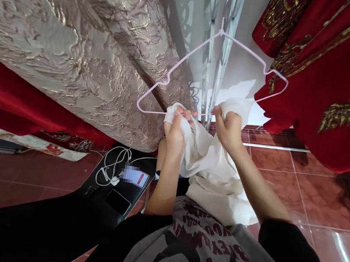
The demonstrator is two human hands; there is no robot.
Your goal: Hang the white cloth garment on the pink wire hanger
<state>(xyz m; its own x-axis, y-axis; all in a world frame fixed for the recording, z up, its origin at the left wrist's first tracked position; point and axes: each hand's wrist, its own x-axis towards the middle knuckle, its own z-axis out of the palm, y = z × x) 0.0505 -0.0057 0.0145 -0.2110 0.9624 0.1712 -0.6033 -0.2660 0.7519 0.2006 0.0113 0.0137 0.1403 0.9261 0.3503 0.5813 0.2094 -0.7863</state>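
A pale pink hanger (194,50) stands in front of me with its hook upward, near a metal rack post. Over its lower bar lies part of a soft white garment (205,147), whose kind I cannot make out; the rest bunches down toward my lap. My left hand (177,129) is closed around the bar and the cloth, thumb on top. To the right, my right hand (229,126) pinches the cloth beside the same bar, and a fold of it drapes over the back of that hand. The fingertips of my right hand are partly hidden.
A shiny beige embossed curtain (86,41) hangs at left, and red drapes with gold ornament (344,87) hang at right. Beside me, a black seat (98,198) holds a lit phone (141,178), a dark phone (118,202) and white cables (107,160). Red tiles (273,182) cover the floor.
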